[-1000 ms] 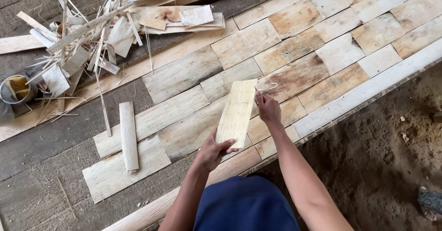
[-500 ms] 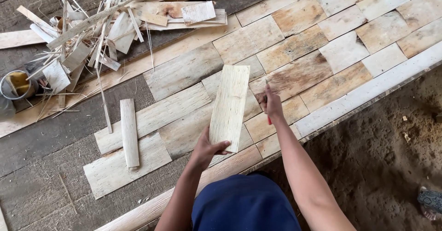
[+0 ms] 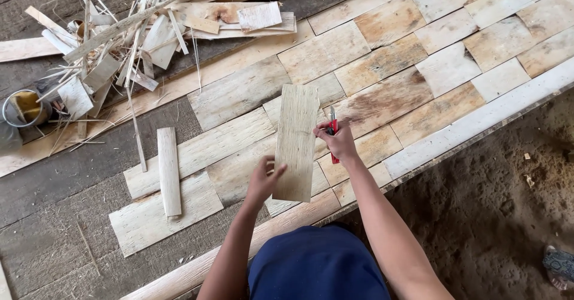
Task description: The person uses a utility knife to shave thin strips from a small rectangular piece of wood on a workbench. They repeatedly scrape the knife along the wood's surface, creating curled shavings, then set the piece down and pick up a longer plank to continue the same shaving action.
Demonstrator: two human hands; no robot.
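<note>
Your right hand hides most of the red cutter; only its tip and lower end show, fingers curled shut around it. Your left hand pinches the lower edge of the pale veneer strip, thumb on top, and the other fingers are hidden beneath it. The strip is held above the laid veneer sheets. A narrow loose strip lies to the left. The scrap pile and a small can sit far left, partly obscured.

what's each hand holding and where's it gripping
Left hand holds the wood strip at its near end; right hand holds a red-handled cutter by its handle.
</note>
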